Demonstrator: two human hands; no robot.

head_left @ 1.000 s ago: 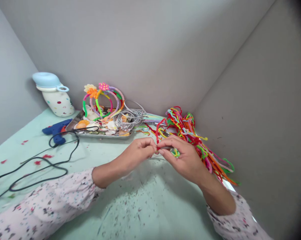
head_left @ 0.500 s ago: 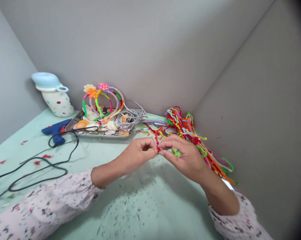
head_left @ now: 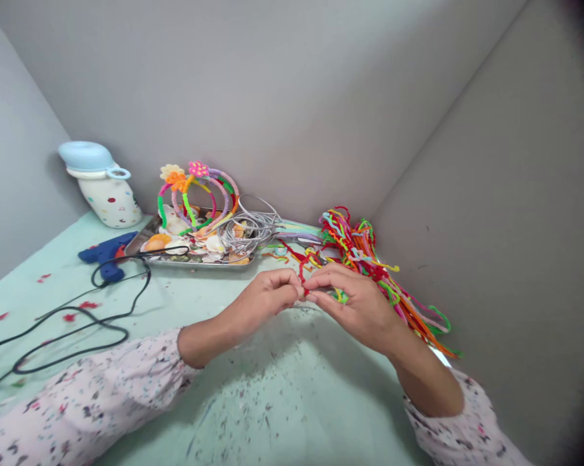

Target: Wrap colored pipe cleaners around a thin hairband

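Observation:
Between my two hands, over the middle of the table, is a red pipe cleaner (head_left: 302, 266) with one end sticking up. My left hand (head_left: 267, 299) pinches it between thumb and forefinger. From the other side, the thumb and fingertips of my right hand (head_left: 357, 304) close on the same red piece, and the two sets of fingertips nearly meet. Where they come together, the pipe cleaner looks bunched or wound, but the fingers hide its exact shape. A thin grey wire seems to run beside the fingers of my right hand.
A metal tray (head_left: 199, 264) holds shells, a coil of grey wire (head_left: 253, 230) and flower-topped hoops (head_left: 214, 175). Colourful pipe cleaners (head_left: 364, 246) lie behind my right hand. At left are a blue glue gun (head_left: 108, 254), its black cord (head_left: 78, 309) and a bottle (head_left: 110, 194) against the wall.
Both hands stay together at the red pipe cleaner, with only a small shift of the fingertips. The whole view has slid very slightly left.

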